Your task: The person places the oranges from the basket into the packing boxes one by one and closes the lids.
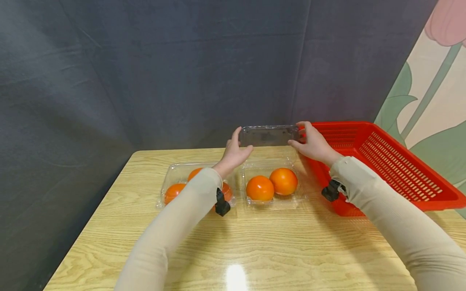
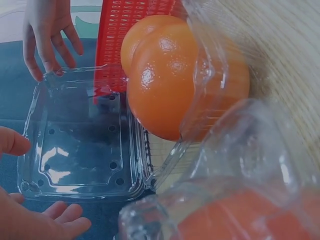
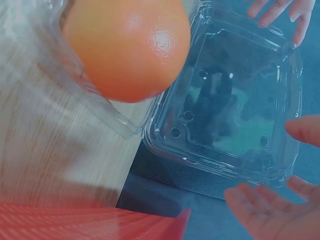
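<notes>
A clear plastic clamshell box (image 1: 248, 171) stands on the table with two oranges (image 1: 260, 188) in its base. Its hinged lid (image 2: 80, 135) is raised at the back, with small round holes in its top. My left hand (image 1: 234, 151) is at the lid's left edge, thumb and fingers spread and mostly straight. On the opposite side my right hand (image 1: 314, 143) has its fingertips right at the lid's edge, fingers also extended. Partly behind my left forearm sits another clear box (image 1: 178, 170), its lid down over several oranges.
A red slotted plastic basket (image 1: 404, 161) stands on the right, close beside the box with the raised lid. Behind the wooden table (image 1: 273, 242) hangs a dark cloth (image 1: 204, 81). A wall with a painted flower (image 1: 437, 72) shows at far right.
</notes>
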The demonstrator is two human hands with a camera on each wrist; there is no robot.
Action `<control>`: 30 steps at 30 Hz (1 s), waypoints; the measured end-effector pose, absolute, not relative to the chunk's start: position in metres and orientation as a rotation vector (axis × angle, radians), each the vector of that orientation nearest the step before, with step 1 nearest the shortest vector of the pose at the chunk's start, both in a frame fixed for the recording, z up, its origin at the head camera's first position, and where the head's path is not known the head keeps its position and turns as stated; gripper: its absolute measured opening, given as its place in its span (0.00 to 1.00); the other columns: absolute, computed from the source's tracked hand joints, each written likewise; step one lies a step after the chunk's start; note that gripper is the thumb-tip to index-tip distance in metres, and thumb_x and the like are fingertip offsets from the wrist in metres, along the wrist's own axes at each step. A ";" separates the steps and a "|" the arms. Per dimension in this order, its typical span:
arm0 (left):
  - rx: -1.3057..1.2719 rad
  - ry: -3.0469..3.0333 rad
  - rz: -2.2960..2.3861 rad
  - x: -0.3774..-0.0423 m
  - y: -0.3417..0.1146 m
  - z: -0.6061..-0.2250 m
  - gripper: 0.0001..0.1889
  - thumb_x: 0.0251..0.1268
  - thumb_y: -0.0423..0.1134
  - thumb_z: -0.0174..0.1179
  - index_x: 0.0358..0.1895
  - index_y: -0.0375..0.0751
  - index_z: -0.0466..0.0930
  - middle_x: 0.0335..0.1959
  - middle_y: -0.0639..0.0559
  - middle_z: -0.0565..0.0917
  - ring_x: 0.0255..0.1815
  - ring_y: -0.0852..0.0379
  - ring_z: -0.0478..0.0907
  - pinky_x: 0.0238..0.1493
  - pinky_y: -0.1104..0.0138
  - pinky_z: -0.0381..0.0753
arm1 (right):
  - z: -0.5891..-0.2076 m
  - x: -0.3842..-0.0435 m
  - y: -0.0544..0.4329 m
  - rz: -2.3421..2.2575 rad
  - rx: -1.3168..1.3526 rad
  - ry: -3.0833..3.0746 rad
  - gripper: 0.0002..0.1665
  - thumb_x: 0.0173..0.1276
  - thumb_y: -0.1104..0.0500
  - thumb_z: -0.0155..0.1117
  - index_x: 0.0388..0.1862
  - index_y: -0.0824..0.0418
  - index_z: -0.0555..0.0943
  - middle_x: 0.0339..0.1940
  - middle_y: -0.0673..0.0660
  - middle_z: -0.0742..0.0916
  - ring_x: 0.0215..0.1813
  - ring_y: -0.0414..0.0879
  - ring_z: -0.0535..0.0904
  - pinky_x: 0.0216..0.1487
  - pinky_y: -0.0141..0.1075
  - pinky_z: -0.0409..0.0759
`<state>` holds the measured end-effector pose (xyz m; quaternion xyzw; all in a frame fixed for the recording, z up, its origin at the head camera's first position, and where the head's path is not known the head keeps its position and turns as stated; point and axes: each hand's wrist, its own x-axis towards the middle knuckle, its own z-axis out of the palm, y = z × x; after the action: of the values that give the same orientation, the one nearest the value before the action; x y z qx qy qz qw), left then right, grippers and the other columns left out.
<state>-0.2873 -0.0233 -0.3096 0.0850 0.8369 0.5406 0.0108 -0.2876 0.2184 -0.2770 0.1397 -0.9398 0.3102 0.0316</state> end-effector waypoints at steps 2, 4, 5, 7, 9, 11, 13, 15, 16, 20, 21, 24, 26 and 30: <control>0.267 2.616 1.676 -0.286 -0.024 -0.309 0.40 0.63 0.41 0.54 0.74 0.55 0.42 0.67 0.36 0.59 0.69 0.43 0.60 0.62 0.51 0.70 | -0.276 -0.286 0.219 0.950 0.433 -2.900 0.40 0.68 0.57 0.57 0.69 0.72 0.49 0.64 0.75 0.65 0.61 0.68 0.66 0.62 0.58 0.69; 0.268 2.628 1.661 -0.285 -0.024 -0.309 0.40 0.63 0.41 0.55 0.74 0.55 0.43 0.67 0.36 0.59 0.69 0.44 0.60 0.61 0.52 0.71 | -0.276 -0.285 0.219 0.942 0.436 -2.903 0.40 0.68 0.56 0.57 0.69 0.71 0.50 0.64 0.75 0.64 0.62 0.68 0.66 0.62 0.58 0.69; 0.271 2.637 1.655 -0.285 -0.025 -0.308 0.39 0.63 0.41 0.55 0.74 0.55 0.43 0.67 0.36 0.59 0.69 0.44 0.61 0.61 0.52 0.71 | -0.275 -0.285 0.219 0.939 0.436 -2.904 0.40 0.68 0.56 0.57 0.69 0.71 0.50 0.64 0.75 0.64 0.62 0.68 0.66 0.62 0.58 0.69; 0.279 2.650 1.641 -0.284 -0.025 -0.308 0.39 0.63 0.41 0.55 0.74 0.54 0.44 0.67 0.36 0.60 0.69 0.45 0.61 0.62 0.52 0.71 | -0.275 -0.284 0.219 0.932 0.438 -2.904 0.40 0.68 0.56 0.57 0.69 0.72 0.50 0.64 0.75 0.65 0.62 0.68 0.65 0.62 0.58 0.68; 0.286 2.657 1.628 -0.283 -0.025 -0.307 0.39 0.63 0.41 0.55 0.74 0.53 0.44 0.67 0.37 0.59 0.69 0.45 0.61 0.62 0.52 0.71 | -0.274 -0.283 0.219 0.929 0.436 -2.907 0.40 0.68 0.56 0.57 0.69 0.72 0.50 0.64 0.75 0.64 0.63 0.67 0.65 0.62 0.58 0.68; 0.291 2.656 1.619 -0.282 -0.026 -0.307 0.39 0.63 0.41 0.55 0.74 0.53 0.43 0.67 0.37 0.59 0.69 0.45 0.61 0.62 0.52 0.71 | -0.274 -0.281 0.219 0.926 0.433 -2.910 0.40 0.68 0.56 0.57 0.69 0.72 0.50 0.64 0.75 0.64 0.63 0.67 0.65 0.62 0.58 0.68; 0.299 2.652 1.615 -0.281 -0.026 -0.307 0.39 0.64 0.41 0.55 0.74 0.52 0.43 0.67 0.37 0.59 0.69 0.45 0.61 0.63 0.52 0.71 | -0.274 -0.280 0.219 0.928 0.430 -2.913 0.40 0.68 0.56 0.57 0.69 0.72 0.50 0.64 0.75 0.64 0.63 0.67 0.65 0.62 0.58 0.68; 0.304 2.653 1.613 -0.280 -0.026 -0.307 0.39 0.64 0.40 0.54 0.74 0.52 0.43 0.67 0.38 0.59 0.69 0.45 0.61 0.62 0.52 0.71 | -0.273 -0.279 0.219 0.929 0.426 -2.913 0.40 0.68 0.56 0.57 0.69 0.72 0.50 0.64 0.75 0.65 0.63 0.67 0.65 0.62 0.58 0.69; 0.307 2.652 1.613 -0.279 -0.026 -0.307 0.39 0.64 0.40 0.54 0.74 0.52 0.43 0.67 0.38 0.59 0.69 0.45 0.61 0.62 0.52 0.71 | -0.273 -0.278 0.219 0.931 0.424 -2.913 0.40 0.68 0.56 0.57 0.68 0.72 0.50 0.64 0.75 0.65 0.62 0.67 0.65 0.62 0.58 0.69; 0.307 2.652 1.610 -0.277 -0.026 -0.307 0.39 0.63 0.40 0.54 0.74 0.52 0.43 0.66 0.38 0.60 0.66 0.46 0.63 0.60 0.52 0.72 | -0.273 -0.277 0.219 0.941 0.421 -2.908 0.39 0.68 0.57 0.57 0.68 0.72 0.51 0.63 0.75 0.66 0.62 0.67 0.66 0.61 0.58 0.70; 0.308 2.652 1.610 -0.277 -0.026 -0.306 0.39 0.63 0.40 0.54 0.74 0.52 0.43 0.65 0.38 0.61 0.66 0.46 0.63 0.60 0.52 0.72 | -0.273 -0.276 0.219 0.944 0.420 -2.907 0.39 0.68 0.57 0.57 0.67 0.72 0.51 0.63 0.75 0.66 0.62 0.67 0.66 0.61 0.57 0.70; 0.309 2.650 1.609 -0.276 -0.027 -0.306 0.39 0.63 0.40 0.55 0.73 0.51 0.43 0.64 0.37 0.61 0.64 0.45 0.64 0.59 0.52 0.72 | -0.272 -0.275 0.219 0.943 0.420 -2.903 0.38 0.68 0.57 0.57 0.67 0.72 0.52 0.62 0.75 0.67 0.62 0.67 0.66 0.61 0.57 0.70; 0.315 2.650 1.609 -0.275 -0.027 -0.306 0.38 0.63 0.40 0.54 0.73 0.51 0.43 0.64 0.37 0.61 0.64 0.45 0.64 0.58 0.52 0.72 | -0.272 -0.274 0.219 0.940 0.421 -2.899 0.38 0.67 0.57 0.57 0.66 0.72 0.52 0.62 0.74 0.67 0.61 0.67 0.67 0.61 0.57 0.70; 0.325 2.632 1.615 -0.273 -0.027 -0.306 0.38 0.64 0.40 0.53 0.73 0.51 0.43 0.66 0.37 0.60 0.65 0.44 0.63 0.60 0.51 0.71 | -0.272 -0.271 0.219 0.944 0.419 -2.885 0.37 0.67 0.57 0.58 0.66 0.73 0.53 0.61 0.74 0.68 0.60 0.66 0.67 0.61 0.57 0.70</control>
<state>-0.2728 -0.0270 -0.3055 0.1048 0.8475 0.5200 0.0183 -0.2714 0.2192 -0.2717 0.1368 -0.9408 0.3077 0.0386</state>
